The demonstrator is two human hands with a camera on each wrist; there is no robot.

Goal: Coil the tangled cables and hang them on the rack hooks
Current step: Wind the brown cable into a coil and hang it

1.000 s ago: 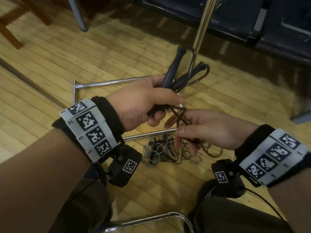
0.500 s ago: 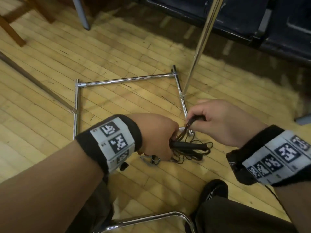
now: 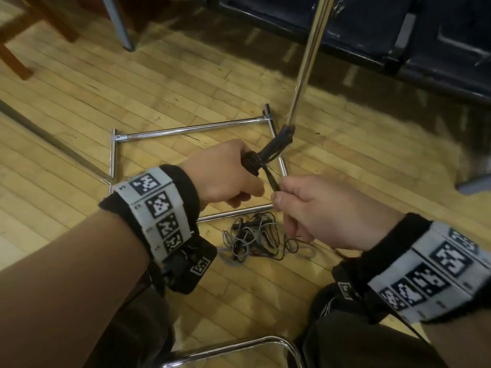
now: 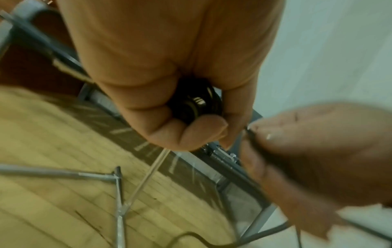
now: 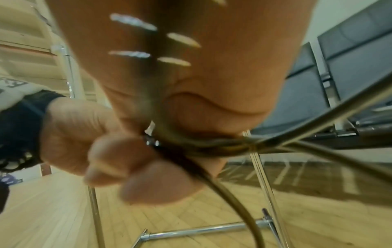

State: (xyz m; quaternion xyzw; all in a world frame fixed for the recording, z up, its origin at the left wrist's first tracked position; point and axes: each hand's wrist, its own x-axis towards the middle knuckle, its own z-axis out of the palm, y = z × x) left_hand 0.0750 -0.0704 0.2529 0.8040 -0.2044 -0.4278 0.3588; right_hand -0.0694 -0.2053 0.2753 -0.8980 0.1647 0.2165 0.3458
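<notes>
My left hand (image 3: 228,176) grips a bundled black cable coil (image 3: 268,152) whose wrapped end sticks out past my fist, above the chrome rack base (image 3: 191,128). In the left wrist view the coil (image 4: 196,104) sits inside my curled fingers. My right hand (image 3: 313,205) pinches the cable's loose end (image 3: 272,180) just right of the coil; the right wrist view shows that cable (image 5: 212,147) running under my thumb. A tangled heap of grey and black cables (image 3: 261,241) lies on the wooden floor below both hands. The rack's upright pole (image 3: 305,65) rises behind the coil; no hooks are in view.
Dark seats (image 3: 398,35) line the back right. A wooden chair leg (image 3: 13,59) and a grey metal leg (image 3: 117,25) stand at the back left. A long bar (image 3: 53,140) crosses the floor at left. A chrome chair frame (image 3: 225,346) curves between my knees.
Both hands dipped toward the floor pile and have come back up. The black cable, loosely looped a second ago, is now a tight bundle in my left fist, with my right hand pulling its end.
</notes>
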